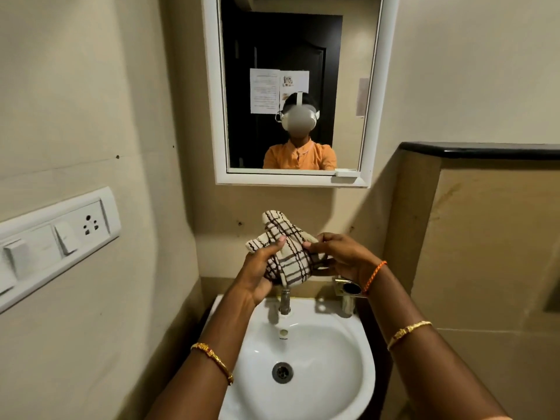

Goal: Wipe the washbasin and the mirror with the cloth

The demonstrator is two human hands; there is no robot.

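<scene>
We hold one checked cloth (pixel 288 253) bunched between both hands, above the tap (pixel 285 301) of the single white washbasin (pixel 342 374). Our left hand (pixel 260 274) cups the cloth from below and from the left, with fingers curled round it and the thumb pressed across its front. Our right hand (pixel 339 256) grips the cloth's right side, its thumb and fingertips pinching the fabric. Both hands are closed on the cloth, which touches neither the washbasin nor the mirror (pixel 291 86).

Counted from the washbasin outward: one tap at its back rim, one drain (pixel 282 372) at the bottom of its bowl, and one small overflow hole (pixel 284 331) just under the tap. One metal holder (pixel 348 289) stands at the washbasin's back right corner, partly hidden by our right wrist. One white-framed mirror hangs on the wall straight above the washbasin, well above the cloth. One switch panel (pixel 54 241) with a socket is fixed to the wall left of the washbasin. One dark ledge (pixel 485 151) runs along the wall up and to the right of the washbasin.

We count three bands on our arms: one gold bangle (pixel 212 359) on the left forearm, one gold bangle (pixel 407 331) on the right forearm, and one orange thread (pixel 374 275) round the right wrist.
</scene>
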